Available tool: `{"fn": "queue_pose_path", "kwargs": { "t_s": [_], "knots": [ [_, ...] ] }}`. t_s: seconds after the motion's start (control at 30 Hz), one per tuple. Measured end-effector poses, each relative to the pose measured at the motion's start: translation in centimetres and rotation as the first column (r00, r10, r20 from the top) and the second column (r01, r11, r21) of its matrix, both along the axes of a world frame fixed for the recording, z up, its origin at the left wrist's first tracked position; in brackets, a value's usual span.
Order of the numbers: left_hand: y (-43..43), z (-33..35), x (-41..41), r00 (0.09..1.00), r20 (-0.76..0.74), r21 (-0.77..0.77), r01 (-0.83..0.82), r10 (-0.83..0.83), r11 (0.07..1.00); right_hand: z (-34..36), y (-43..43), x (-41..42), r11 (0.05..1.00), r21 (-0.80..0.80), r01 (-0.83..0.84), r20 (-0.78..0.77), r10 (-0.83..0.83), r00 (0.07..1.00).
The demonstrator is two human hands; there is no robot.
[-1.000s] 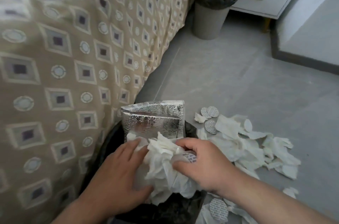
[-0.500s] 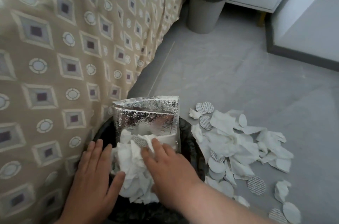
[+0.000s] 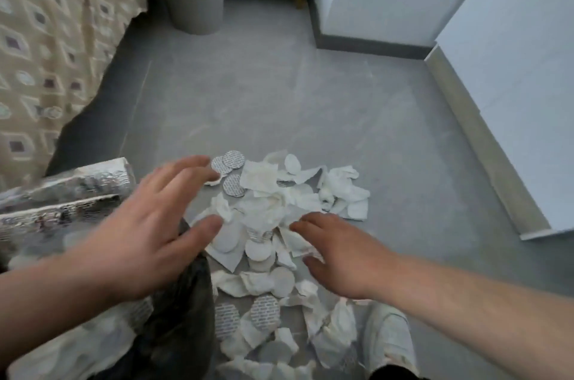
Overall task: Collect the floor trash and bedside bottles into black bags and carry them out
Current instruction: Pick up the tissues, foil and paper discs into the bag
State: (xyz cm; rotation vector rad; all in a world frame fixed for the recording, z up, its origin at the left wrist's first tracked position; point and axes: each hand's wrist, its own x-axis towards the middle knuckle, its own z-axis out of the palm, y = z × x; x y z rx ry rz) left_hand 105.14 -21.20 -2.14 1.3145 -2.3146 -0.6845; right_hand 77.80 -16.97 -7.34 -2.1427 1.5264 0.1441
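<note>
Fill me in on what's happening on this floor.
A person is clearing trash off the floor beside a bed. Both the left hand and the right hand are open, spread over a pile of paper scraps and round seals, holding nothing. A black bag sits open at the left with a foil pouch and some scraps already in it. Most of the pile is not yet bagged.
</note>
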Motion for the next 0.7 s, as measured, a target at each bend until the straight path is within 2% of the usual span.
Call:
{"fn": "queue_pose_path", "kwargs": {
  "t_s": [0.03,0.07,0.13,0.23,0.3,0.4,0.47,0.53,0.6,0.7],
  "knots": [
    [-1.0,-0.3,-2.8,0.998,0.045,0.065,0.042,-0.045,0.997,-1.3,-0.1,-2.8,0.992,0.045,0.118,-0.04,-0.116,0.992],
    [-1.9,-1.4,-5.3,0.98,0.157,0.128,0.104,-0.123,0.986,-2.7,-0.2,-5.4,0.967,0.085,0.242,-0.075,-0.236,0.969],
    [-4.1,-4.9,-9.6,0.919,0.325,0.251,0.142,-0.222,0.957,-5.2,-0.3,-9.6,0.876,0.136,0.463,-0.127,-0.449,0.885],
    [-6.8,-10.1,-13.9,0.882,0.395,0.344,0.116,-0.256,0.932,-8.5,-0.3,-13.9,0.732,0.17,0.66,-0.179,-0.636,0.751],
    [-7.7,-14.0,-15.4,0.852,0.473,0.338,0.061,-0.225,0.939,-10.3,0.3,-15.5,0.698,0.203,0.687,-0.232,-0.647,0.726],
    [-6.8,-18.5,-15.5,0.686,0.696,0.295,-0.003,-0.212,0.956,-12.7,1.3,-16.3,0.717,0.25,0.651,-0.271,-0.593,0.758],
    [-5.8,-20.9,-15.3,0.635,0.734,0.349,-0.052,-0.239,0.936,-13.8,1.8,-16.4,0.751,0.25,0.611,-0.28,-0.548,0.788],
    [-4.8,-22.4,-15.1,0.636,0.711,0.441,-0.073,-0.298,0.895,-14.8,1.9,-16.0,0.781,0.261,0.568,-0.266,-0.507,0.82],
    [-4.3,-23.6,-15.0,0.659,0.676,0.485,-0.061,-0.33,0.872,-15.6,1.7,-15.2,0.771,0.309,0.557,-0.26,-0.495,0.829],
    [-4.0,-23.9,-14.7,0.698,0.658,0.44,-0.052,-0.282,0.896,-16.6,1.4,-13.8,0.792,0.336,0.51,-0.336,-0.405,0.85]
  ]
}}
